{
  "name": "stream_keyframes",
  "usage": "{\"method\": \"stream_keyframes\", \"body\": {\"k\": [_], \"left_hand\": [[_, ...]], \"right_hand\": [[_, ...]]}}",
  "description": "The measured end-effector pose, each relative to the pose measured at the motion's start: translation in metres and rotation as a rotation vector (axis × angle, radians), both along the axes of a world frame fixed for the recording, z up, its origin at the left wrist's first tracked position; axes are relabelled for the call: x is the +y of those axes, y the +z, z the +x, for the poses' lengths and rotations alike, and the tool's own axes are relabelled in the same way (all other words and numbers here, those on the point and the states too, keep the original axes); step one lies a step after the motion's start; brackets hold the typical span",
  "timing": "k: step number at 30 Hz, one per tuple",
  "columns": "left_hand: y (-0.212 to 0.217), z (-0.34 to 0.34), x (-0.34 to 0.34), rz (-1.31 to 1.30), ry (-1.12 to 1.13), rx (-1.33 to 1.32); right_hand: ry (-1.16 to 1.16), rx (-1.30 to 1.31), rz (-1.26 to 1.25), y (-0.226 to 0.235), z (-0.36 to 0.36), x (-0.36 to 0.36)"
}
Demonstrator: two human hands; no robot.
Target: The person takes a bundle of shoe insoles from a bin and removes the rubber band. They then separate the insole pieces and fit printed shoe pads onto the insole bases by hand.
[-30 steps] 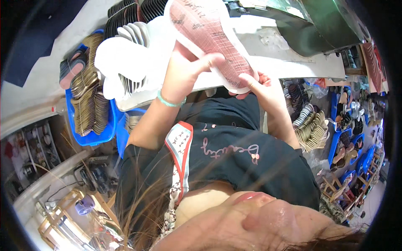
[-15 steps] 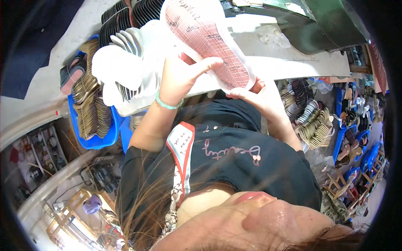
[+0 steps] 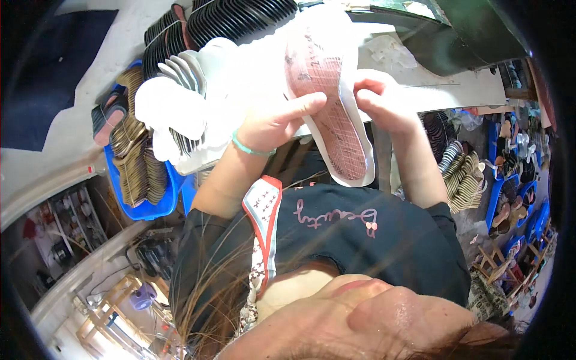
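Note:
A shoe insole (image 3: pixel 337 123), pinkish red with a grid of pale lines, dark handwritten marks and a white border, is held up over the table edge, its heel end toward my chest. My left hand (image 3: pixel 279 120) grips its left side, thumb flat across the face and fingers behind. At the opposite side, the curled thumb and forefinger of my right hand (image 3: pixel 387 102) are closed at the white border; the exact contact is partly lost in glare. White insole pieces (image 3: pixel 171 108) lie stacked left of my left hand.
Rows of black sole-shaped pieces (image 3: pixel 240 21) stand at the back of the white table (image 3: pixel 444 96). A blue basket (image 3: pixel 150 210) of bundled tan pieces is at left. Striped bundles (image 3: pixel 462 183) and blue bins (image 3: pixel 498 207) lie at right. Dark green machinery (image 3: pixel 456 36) rises at far right.
The insole has moved right and toward me, turned more upright. My right hand has left the heel end and shifted up to the right border. My left hand still holds it.

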State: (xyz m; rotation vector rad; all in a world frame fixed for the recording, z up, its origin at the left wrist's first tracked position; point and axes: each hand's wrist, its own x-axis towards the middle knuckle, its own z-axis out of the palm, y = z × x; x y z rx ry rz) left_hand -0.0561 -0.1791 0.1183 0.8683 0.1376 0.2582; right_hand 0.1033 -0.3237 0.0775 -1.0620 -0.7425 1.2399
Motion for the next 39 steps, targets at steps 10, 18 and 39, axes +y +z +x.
{"method": "stream_keyframes", "body": {"k": [10, 18, 39], "left_hand": [[-0.003, -0.005, 0.011, 0.182, -0.008, 0.175], [-0.004, 0.001, 0.020, 0.516, 0.133, 0.289], [-0.010, -0.003, 0.027, 0.139, -0.160, 0.174]], "right_hand": [[-0.023, -0.181, 0.126, -0.001, 0.000, 0.033], [0.065, -0.386, -0.095, 0.041, 0.008, 0.040], [0.039, -0.274, -0.102, 0.042, 0.010, 0.041]]}}
